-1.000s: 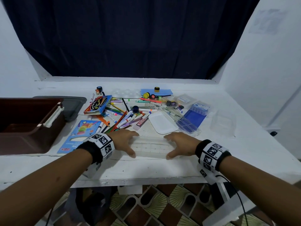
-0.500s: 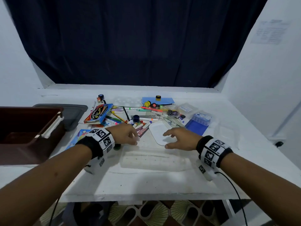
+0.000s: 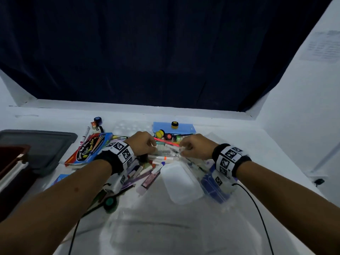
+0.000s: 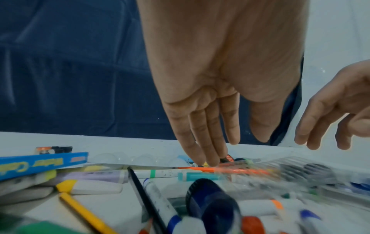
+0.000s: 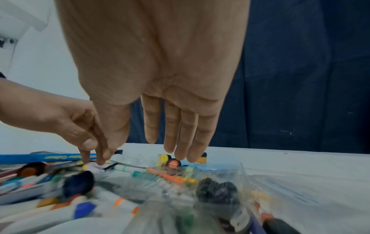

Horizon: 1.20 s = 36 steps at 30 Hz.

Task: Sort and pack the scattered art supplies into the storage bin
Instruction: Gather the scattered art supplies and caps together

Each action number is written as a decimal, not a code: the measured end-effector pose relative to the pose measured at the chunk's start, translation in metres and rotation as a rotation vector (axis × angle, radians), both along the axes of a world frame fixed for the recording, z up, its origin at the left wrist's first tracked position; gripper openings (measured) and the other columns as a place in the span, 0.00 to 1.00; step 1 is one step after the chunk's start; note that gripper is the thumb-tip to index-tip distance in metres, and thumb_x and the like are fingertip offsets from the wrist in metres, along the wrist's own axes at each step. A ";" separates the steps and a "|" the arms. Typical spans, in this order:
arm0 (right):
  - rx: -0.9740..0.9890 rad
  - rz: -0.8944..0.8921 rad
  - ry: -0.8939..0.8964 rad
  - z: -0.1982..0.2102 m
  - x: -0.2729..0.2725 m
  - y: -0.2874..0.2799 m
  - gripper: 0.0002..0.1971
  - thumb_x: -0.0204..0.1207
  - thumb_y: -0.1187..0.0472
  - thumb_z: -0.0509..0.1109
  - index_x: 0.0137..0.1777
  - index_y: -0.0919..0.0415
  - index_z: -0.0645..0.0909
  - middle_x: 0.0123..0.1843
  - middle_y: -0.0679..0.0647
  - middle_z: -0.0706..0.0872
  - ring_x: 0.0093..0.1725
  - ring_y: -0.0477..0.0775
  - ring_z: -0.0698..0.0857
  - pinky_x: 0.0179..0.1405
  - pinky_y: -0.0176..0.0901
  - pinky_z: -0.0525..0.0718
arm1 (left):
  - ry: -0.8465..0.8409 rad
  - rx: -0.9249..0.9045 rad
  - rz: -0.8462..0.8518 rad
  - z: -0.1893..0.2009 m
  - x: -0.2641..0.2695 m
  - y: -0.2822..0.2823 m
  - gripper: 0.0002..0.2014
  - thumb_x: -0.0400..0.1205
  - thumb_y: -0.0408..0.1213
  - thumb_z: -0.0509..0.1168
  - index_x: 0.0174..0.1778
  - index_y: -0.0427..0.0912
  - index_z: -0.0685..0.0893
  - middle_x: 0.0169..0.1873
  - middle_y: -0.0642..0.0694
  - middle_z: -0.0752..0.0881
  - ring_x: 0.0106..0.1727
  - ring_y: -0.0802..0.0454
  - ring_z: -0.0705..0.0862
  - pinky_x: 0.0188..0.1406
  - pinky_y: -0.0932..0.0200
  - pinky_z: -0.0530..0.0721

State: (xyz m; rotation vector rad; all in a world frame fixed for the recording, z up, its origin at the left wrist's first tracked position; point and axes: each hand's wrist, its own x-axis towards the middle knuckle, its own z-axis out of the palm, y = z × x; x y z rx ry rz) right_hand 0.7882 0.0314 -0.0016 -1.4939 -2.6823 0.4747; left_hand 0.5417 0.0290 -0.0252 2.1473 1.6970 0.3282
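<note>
A white table (image 3: 239,144) is being taken up across the head view, with a dark blue curtain (image 3: 147,52) being hung behind it. At the left edge, part of the brown storage bin (image 3: 11,162) is being shown, and a grey lid (image 3: 46,148) is being kept just beside it. The scattered art supplies (image 3: 147,170) are being left heaped on the table in the middle, well apart from the bin: markers, pencils, a blue crayon box (image 3: 88,150), a white plastic tray (image 3: 180,183), and clear plastic bags. A blue sheet (image 3: 184,128) is being weighed down at the far side by a small yellow-capped paint pot (image 3: 174,125).

The left hand (image 3: 141,143) is being held over the far part of the heap, its fingers (image 4: 204,142) being kept nearly straight and pointed down; the tips are being set against an orange marker (image 4: 230,170), though whether anything is being gripped cannot be told. The right hand (image 3: 196,149) is being held close beside it, its fingers (image 5: 180,134) being stretched straight down just above a clear bag of markers (image 5: 180,180), with nothing being held.
</note>
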 end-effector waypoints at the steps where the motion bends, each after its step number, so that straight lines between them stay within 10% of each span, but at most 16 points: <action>1: -0.009 -0.013 -0.016 0.000 -0.003 0.015 0.17 0.80 0.52 0.70 0.63 0.61 0.83 0.60 0.53 0.85 0.54 0.52 0.83 0.54 0.45 0.80 | -0.010 -0.001 0.014 -0.001 0.000 0.013 0.10 0.79 0.40 0.71 0.53 0.41 0.89 0.46 0.48 0.87 0.46 0.54 0.83 0.47 0.61 0.79; 14: -0.056 -0.199 0.033 -0.027 -0.047 0.176 0.15 0.79 0.57 0.70 0.57 0.69 0.81 0.56 0.65 0.85 0.55 0.66 0.84 0.52 0.57 0.82 | -0.041 -0.074 0.099 -0.026 0.004 0.133 0.17 0.81 0.45 0.70 0.63 0.40 0.85 0.62 0.41 0.84 0.58 0.43 0.84 0.57 0.51 0.83; 18: -0.069 -0.218 0.018 -0.043 -0.060 0.195 0.12 0.78 0.60 0.69 0.58 0.64 0.78 0.57 0.61 0.83 0.55 0.65 0.83 0.52 0.54 0.82 | 0.016 -0.078 0.072 -0.033 0.006 0.147 0.15 0.79 0.50 0.70 0.52 0.42 0.89 0.54 0.41 0.87 0.54 0.43 0.85 0.55 0.48 0.85; 26: -0.035 -0.258 0.099 -0.041 -0.064 0.206 0.11 0.73 0.62 0.74 0.53 0.63 0.80 0.55 0.60 0.85 0.51 0.61 0.83 0.44 0.48 0.80 | -0.029 -0.091 0.042 -0.028 0.010 0.150 0.10 0.77 0.42 0.72 0.44 0.39 0.92 0.43 0.43 0.90 0.43 0.47 0.86 0.44 0.54 0.85; 31: -0.025 -0.229 0.199 -0.027 -0.055 0.183 0.21 0.77 0.57 0.74 0.68 0.63 0.78 0.61 0.59 0.82 0.57 0.60 0.81 0.51 0.44 0.76 | -0.157 -0.062 0.113 -0.010 0.001 0.135 0.12 0.74 0.46 0.76 0.41 0.43 0.82 0.37 0.50 0.83 0.39 0.51 0.82 0.34 0.59 0.77; 36: 0.034 -0.188 0.302 -0.001 -0.043 0.128 0.14 0.75 0.55 0.75 0.57 0.60 0.83 0.54 0.57 0.87 0.52 0.57 0.85 0.46 0.45 0.80 | -0.260 -0.052 0.139 0.006 -0.004 0.100 0.16 0.75 0.45 0.74 0.56 0.46 0.83 0.42 0.44 0.89 0.35 0.55 0.82 0.42 0.59 0.80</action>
